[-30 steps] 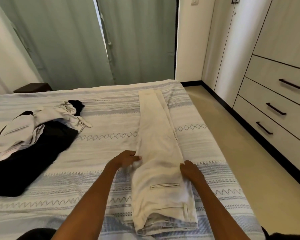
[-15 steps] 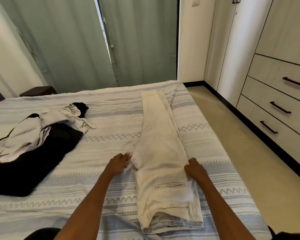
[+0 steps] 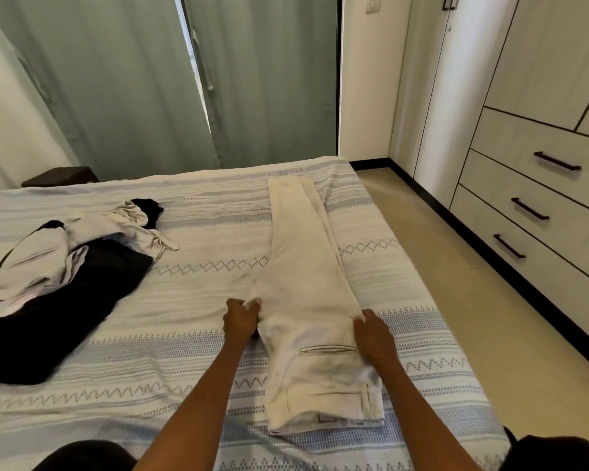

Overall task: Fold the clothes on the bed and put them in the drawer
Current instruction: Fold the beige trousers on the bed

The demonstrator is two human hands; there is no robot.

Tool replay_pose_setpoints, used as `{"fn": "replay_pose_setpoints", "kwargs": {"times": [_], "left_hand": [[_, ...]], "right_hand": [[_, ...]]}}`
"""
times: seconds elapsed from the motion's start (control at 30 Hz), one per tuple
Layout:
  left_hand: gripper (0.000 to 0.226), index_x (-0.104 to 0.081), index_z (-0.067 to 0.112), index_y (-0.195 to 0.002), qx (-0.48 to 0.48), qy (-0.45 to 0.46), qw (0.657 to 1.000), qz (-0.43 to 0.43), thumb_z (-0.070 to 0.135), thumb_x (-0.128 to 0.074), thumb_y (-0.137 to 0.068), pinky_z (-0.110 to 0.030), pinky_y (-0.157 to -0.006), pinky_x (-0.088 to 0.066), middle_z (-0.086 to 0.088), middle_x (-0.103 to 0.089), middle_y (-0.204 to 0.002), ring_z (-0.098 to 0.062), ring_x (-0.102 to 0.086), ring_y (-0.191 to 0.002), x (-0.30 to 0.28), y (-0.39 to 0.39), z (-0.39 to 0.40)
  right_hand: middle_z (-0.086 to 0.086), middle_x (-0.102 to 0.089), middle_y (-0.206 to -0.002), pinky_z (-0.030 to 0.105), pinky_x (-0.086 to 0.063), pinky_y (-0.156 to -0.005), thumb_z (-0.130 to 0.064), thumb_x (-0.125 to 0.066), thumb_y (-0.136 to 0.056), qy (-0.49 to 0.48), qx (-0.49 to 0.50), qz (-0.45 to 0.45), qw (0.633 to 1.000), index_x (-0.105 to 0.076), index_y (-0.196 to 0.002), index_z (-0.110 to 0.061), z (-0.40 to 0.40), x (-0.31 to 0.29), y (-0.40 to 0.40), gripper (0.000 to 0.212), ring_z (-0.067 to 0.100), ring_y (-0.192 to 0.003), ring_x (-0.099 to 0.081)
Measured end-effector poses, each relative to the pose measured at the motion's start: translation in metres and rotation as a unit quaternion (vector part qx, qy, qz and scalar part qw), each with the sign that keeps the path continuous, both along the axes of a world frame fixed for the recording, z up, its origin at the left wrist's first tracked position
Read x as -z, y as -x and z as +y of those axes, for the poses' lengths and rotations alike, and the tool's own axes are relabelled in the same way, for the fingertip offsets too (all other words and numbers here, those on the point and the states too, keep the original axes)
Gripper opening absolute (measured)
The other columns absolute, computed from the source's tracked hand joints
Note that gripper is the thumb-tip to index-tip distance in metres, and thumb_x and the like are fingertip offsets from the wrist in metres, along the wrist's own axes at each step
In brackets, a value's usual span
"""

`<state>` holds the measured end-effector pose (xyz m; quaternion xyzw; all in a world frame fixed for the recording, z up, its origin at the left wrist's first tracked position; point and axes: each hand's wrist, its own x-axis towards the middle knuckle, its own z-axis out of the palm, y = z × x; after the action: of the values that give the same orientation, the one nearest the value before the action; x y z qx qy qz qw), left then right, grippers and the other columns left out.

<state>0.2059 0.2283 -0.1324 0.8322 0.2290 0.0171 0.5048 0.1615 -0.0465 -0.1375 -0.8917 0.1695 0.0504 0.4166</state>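
**A:** Start with the big things. Why is everything on the striped blue-and-white woven bedspread (image 3: 198,300)?

**B:** The bed gives a broad flat surface for folding, and it sits near the pale wood-grain wardrobe with black bar handles (image 3: 538,212) on the right, whose three drawers are all closed. I'd judge that is where the folded clothes go, so nothing has been put away yet.

**A:** And the dark heap on the left?

**B:** A black garment spread loosely (image 3: 58,321) with a crumpled light-grey garment (image 3: 48,263) lying over its far end. Both are unfolded and well apart from the working spot, probably waiting their turn.

**A:** Where is the piece in hand?

**B:** The cream cotton trousers (image 3: 306,277) lie lengthwise on the right half of the bed, legs stacked one over the other and running away from the person, the waistband nearest. Halved that way, they only need folding across.

**A:** What are the hands doing?

**B:** The left hand (image 3: 240,319) pinches the trousers' left edge around the seat, fingers curled on the cloth. The right hand (image 3: 371,331) grips the opposite edge just above the welt pocket (image 3: 327,349). Holding both edges at the same level looks like setting a fold line or tugging the fabric flat, so the fold comes out square.
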Motion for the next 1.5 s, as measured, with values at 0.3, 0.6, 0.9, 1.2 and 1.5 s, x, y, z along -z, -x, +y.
{"fn": "replay_pose_setpoints", "kwargs": {"times": [0.3, 0.6, 0.9, 1.2, 1.5], "left_hand": [[0.092, -0.072, 0.000, -0.083, 0.103, -0.054, 0.989, 0.092, 0.086, -0.041, -0.080, -0.038, -0.066, -0.060, -0.013, -0.072, -0.065, -0.029, -0.071, -0.062, -0.008, 0.058, -0.020], [0.041, -0.064, 0.001, -0.105, 0.179, -0.031, 0.975, 0.126, 0.037, -0.069, -0.086, -0.027, -0.067, -0.043, -0.021, -0.069, -0.108, -0.033, -0.067, -0.096, -0.002, 0.129, -0.039], [0.068, -0.024, 0.027, -0.154, 0.218, -0.033, 0.973, 0.069, 0.007, -0.053, -0.095, -0.029, -0.074, -0.056, -0.009, -0.048, -0.144, -0.027, -0.064, -0.103, -0.009, 0.192, -0.041], [0.070, -0.021, 0.026, -0.150, 0.375, -0.114, 0.882, 0.262, 0.015, -0.063, -0.095, -0.027, -0.041, -0.049, -0.009, -0.060, -0.073, -0.015, -0.056, -0.044, -0.033, 0.199, -0.026], [0.039, -0.050, 0.006, -0.133, 0.091, -0.124, 0.987, -0.043, 0.025, -0.055, -0.100, -0.032, -0.078, -0.045, -0.019, -0.051, -0.123, -0.038, -0.061, -0.104, -0.023, 0.140, -0.013]], "right_hand": [[0.007, -0.068, -0.113, 0.045, -0.052, -0.094, -0.084, -0.050, -0.074, -0.099, 0.039, 0.070, 0.992, -0.055, -0.126, -0.020, -0.020, 0.011, 0.037, 0.082, 0.030, -0.101, -0.065], [0.008, -0.060, -0.131, 0.037, -0.052, -0.082, -0.062, -0.055, -0.080, -0.155, -0.043, 0.082, 0.984, -0.041, -0.147, -0.018, -0.027, 0.034, 0.064, 0.081, 0.023, -0.095, -0.063], [0.020, -0.028, -0.160, 0.037, -0.039, -0.109, 0.004, -0.041, -0.091, 0.041, -0.150, 0.055, 0.986, -0.001, -0.161, -0.024, -0.023, -0.025, 0.129, 0.086, 0.034, -0.134, -0.046], [0.028, -0.068, -0.108, 0.042, -0.063, -0.077, -0.010, -0.064, -0.091, 0.075, -0.254, 0.310, 0.913, -0.012, -0.157, -0.039, -0.040, -0.052, 0.138, 0.088, 0.032, -0.081, -0.075], [0.009, -0.055, -0.131, 0.041, -0.046, -0.095, -0.041, -0.054, -0.099, 0.133, -0.153, 0.006, 0.979, -0.050, -0.136, -0.023, -0.019, -0.035, 0.089, 0.041, 0.031, -0.117, -0.059]]}}
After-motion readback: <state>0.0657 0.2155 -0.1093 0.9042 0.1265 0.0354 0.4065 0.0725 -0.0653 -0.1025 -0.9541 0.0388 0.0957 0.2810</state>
